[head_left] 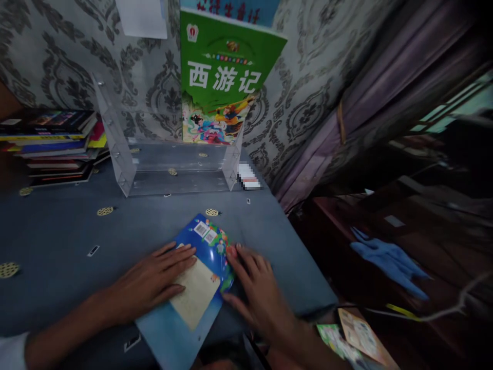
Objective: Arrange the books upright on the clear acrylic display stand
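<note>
A blue book (211, 252) lies at a slant near the front of the table, with barcode labels, a decorated right edge and a pale cream panel on its cover. My left hand (164, 275) rests flat on its left side, fingers stretched out across the cover and the panel. At the book's right edge is my right hand (256, 288), its fingertips touching the cover and its thumb spread apart lower down. Behind them stands a clear acrylic book stand (177, 182). A green book (225, 77) with white Chinese characters is propped upright in it.
A stack of books (57, 146) sits at the back left of the grey-blue tablecloth (57, 226). Patterned wall covering rises behind. A purple curtain (327, 139) hangs at right. Beyond the table's right edge, a blue cloth (389, 259) and printed booklets (362, 334) lie lower down.
</note>
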A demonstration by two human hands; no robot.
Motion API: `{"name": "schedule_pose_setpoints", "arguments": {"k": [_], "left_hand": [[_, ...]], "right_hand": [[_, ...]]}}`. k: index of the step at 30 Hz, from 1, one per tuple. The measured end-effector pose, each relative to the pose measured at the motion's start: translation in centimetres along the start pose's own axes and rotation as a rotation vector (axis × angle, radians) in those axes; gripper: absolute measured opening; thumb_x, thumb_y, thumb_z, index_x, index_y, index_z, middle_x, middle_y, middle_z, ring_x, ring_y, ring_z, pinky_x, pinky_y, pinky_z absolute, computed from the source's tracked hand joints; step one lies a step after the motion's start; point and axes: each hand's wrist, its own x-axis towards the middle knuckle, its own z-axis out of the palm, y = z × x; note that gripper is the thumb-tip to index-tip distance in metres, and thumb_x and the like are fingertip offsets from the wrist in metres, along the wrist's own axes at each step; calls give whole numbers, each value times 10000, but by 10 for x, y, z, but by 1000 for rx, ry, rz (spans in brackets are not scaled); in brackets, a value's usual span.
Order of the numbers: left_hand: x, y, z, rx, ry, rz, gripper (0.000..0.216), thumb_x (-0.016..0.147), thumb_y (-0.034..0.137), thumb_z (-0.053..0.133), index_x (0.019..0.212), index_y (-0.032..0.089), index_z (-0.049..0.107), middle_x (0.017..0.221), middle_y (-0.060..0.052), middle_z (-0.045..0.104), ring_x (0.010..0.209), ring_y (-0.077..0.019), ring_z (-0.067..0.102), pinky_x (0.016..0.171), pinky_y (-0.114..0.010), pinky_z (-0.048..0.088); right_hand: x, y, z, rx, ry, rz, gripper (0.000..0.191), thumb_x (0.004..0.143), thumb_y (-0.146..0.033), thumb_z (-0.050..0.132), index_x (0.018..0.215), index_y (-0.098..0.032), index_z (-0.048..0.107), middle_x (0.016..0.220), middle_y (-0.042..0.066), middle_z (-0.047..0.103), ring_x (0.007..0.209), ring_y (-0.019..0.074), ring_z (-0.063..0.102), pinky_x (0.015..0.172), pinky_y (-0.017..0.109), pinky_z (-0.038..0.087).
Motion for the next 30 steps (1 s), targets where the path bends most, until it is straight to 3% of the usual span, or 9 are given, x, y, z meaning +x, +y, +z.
{"name": "schedule_pose_setpoints", "arguments": {"k": [3, 7, 14, 22, 30], "left_hand": [[-4, -8, 4, 63, 46, -20, 632, 1035, 428, 499, 1604, 381, 228, 1639, -7, 354, 1477, -229, 412, 1244, -447, 315], [-5, -11, 5, 129, 41, 7, 689, 1021, 443, 523, 1612, 396, 173, 1647, -8, 323, 1479, -252, 407, 1220, -460, 351], [-4, -11, 2, 151, 30, 29, 703, 1020, 446, 524, 1616, 381, 157, 1648, -20, 315, 1475, -260, 412, 1213, -458, 360], [-14, -5, -1, 88, -13, -1, 726, 1013, 446, 531, 1615, 399, 129, 1655, -15, 288, 1479, -279, 397, 1193, -467, 393], [-23, -2, -3, -28, -61, -45, 706, 990, 470, 569, 1597, 417, 212, 1649, -8, 310, 1510, -290, 324, 1187, -482, 393]], "right_hand": [[-35, -14, -3, -32, 33, -62, 849, 907, -671, 571, 1573, -180, 384, 1358, 203, 630, 1174, 368, 592, 966, 556, 524], [-54, -20, 0, -103, 93, -101, 686, 898, -540, 648, 1488, -218, 512, 1209, 157, 694, 1073, 330, 631, 948, 549, 539], [-47, -15, -4, -47, 102, -98, 556, 875, -505, 714, 1359, -244, 632, 1164, 137, 684, 1088, 315, 627, 937, 515, 564], [-38, -20, 11, -57, 169, -241, 444, 982, -536, 546, 1351, -302, 626, 1382, 121, 652, 1321, 289, 566, 1002, 506, 554], [-29, -21, -7, 5, 109, -321, 491, 979, -585, 536, 1307, -242, 661, 1236, 112, 743, 1220, 264, 649, 1079, 517, 507]]}}
